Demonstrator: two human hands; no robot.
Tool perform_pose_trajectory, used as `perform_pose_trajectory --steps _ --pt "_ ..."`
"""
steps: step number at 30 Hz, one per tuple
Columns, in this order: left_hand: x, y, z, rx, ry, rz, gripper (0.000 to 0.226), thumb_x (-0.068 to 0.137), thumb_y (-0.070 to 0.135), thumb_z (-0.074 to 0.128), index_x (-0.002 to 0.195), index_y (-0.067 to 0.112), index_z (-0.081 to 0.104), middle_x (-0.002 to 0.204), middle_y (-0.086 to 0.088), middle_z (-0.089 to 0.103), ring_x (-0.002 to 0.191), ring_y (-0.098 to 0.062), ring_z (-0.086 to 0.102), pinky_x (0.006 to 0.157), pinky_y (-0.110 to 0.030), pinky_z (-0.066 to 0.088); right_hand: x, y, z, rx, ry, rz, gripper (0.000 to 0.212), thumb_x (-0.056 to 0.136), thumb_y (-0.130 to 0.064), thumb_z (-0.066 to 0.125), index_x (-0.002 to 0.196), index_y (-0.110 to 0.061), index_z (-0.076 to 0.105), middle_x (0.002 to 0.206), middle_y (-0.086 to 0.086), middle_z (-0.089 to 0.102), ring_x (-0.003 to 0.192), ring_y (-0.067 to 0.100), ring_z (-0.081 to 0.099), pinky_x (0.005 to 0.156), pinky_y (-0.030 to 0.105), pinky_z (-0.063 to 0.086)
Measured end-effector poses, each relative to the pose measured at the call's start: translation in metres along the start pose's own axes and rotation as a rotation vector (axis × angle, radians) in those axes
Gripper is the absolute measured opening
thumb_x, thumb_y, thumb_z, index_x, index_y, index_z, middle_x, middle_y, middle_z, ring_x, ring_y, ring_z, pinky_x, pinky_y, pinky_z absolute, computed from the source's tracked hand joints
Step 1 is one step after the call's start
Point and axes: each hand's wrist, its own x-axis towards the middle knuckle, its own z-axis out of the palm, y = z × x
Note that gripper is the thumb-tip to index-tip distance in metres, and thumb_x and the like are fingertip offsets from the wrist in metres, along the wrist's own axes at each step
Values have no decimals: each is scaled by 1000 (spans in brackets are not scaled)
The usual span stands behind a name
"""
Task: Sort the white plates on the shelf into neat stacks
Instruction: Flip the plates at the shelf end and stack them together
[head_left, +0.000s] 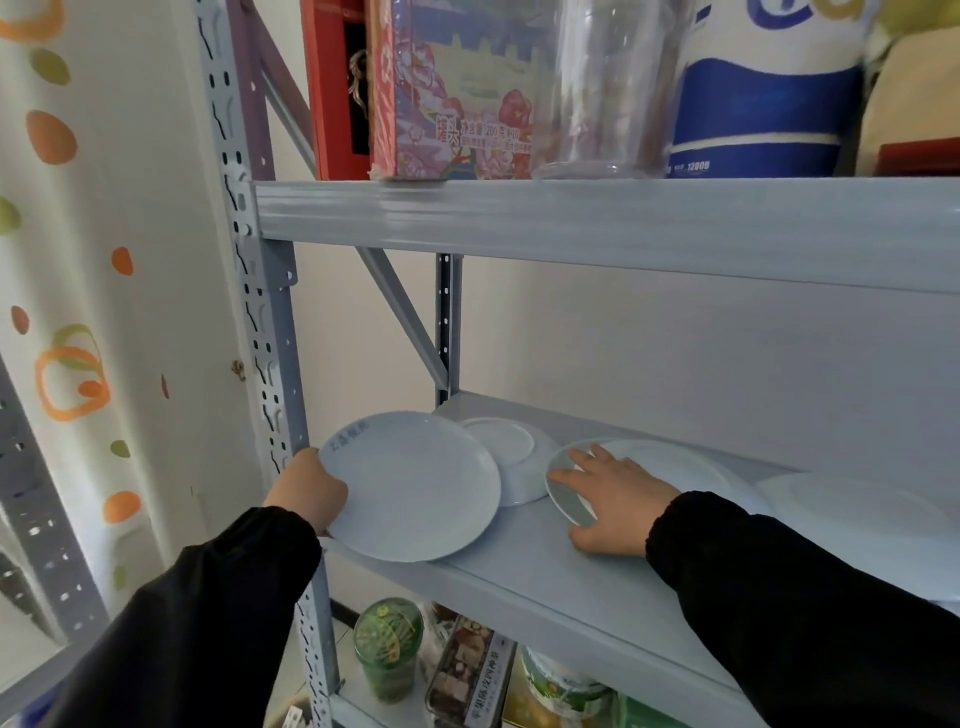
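Several white plates lie on the middle shelf (524, 587) of a grey metal rack. My left hand (309, 488) grips the left rim of a large white plate (415, 493), which is tilted up at the shelf's left end. Behind it an upside-down plate (519, 457) leans against it, base showing. My right hand (613, 499) lies flat, fingers spread, on the near rim of another white plate (670, 462) in the middle of the shelf. A further white plate (852, 514) rests at the right, partly hidden by my right sleeve.
The upper shelf beam (597, 223) hangs close above, carrying a red box, a flowered box (452, 93), a clear glass jar (608, 88) and a blue-and-white pack. Below stand a green jar (387, 649) and tins. The rack's upright post (260, 312) is at the left, by a dotted curtain.
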Motion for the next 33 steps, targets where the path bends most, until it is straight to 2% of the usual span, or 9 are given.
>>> perform_pose_trajectory --steps 5,9,14,16,19,24,29,31,33 --pt "1 4 9 82 -13 4 22 87 4 44 108 5 49 95 -15 59 83 -32 58 60 -36 47 -11 7 -3 -15 -9 20 80 82 -64 51 151 -43 17 164 -2 4 151 22 -2 120 47 8" --pt "-2 18 25 38 -59 16 25 84 6 45 108 7 52 96 -14 61 83 -33 60 69 -41 57 -16 13 -7 0 -37 52 87 76 -75 50 150 -44 19 164 -4 3 151 20 -3 120 47 8" --pt "-1 37 41 27 -47 4 29 89 4 45 118 0 49 112 -19 60 88 -32 54 74 -37 45 -24 20 -9 28 -27 75 82 78 -78 47 149 -44 23 164 -6 3 150 18 -1 121 46 9" --pt "-2 43 46 12 -50 11 39 89 3 44 128 1 44 119 -21 59 99 -35 57 79 -37 45 -29 25 -11 45 -13 89 79 81 -75 46 149 -44 23 164 -5 4 150 18 0 120 46 9" --pt "-7 43 50 -26 -73 69 67 89 0 44 151 11 20 131 -18 54 115 -36 54 87 -33 40 -36 34 -11 59 -18 110 79 80 -74 47 149 -46 21 164 -6 4 151 18 1 120 46 11" --pt "-17 33 47 -123 -48 153 47 86 1 49 132 9 46 105 -6 55 92 -26 51 80 -32 41 -48 40 -17 83 -56 133 81 78 -72 53 149 -50 19 164 -10 4 150 16 3 119 42 15" --pt "-15 25 43 -90 -28 185 42 81 -1 46 122 9 54 111 -7 61 91 -26 56 79 -37 49 -54 38 -18 55 -104 127 97 71 -70 62 151 -49 11 164 -9 7 150 15 9 119 37 18" --pt "-15 21 42 -77 -28 179 48 81 -3 45 127 9 53 116 -9 60 94 -25 54 79 -35 46 -56 36 -19 38 -104 118 98 71 -68 63 151 -49 10 163 -10 9 149 14 12 118 35 20" --pt "-15 19 42 -61 -24 185 56 80 -3 45 134 11 50 127 -12 57 104 -29 55 85 -35 47 -58 33 -21 20 -95 109 98 70 -66 63 151 -48 10 163 -10 12 148 14 17 117 34 22"
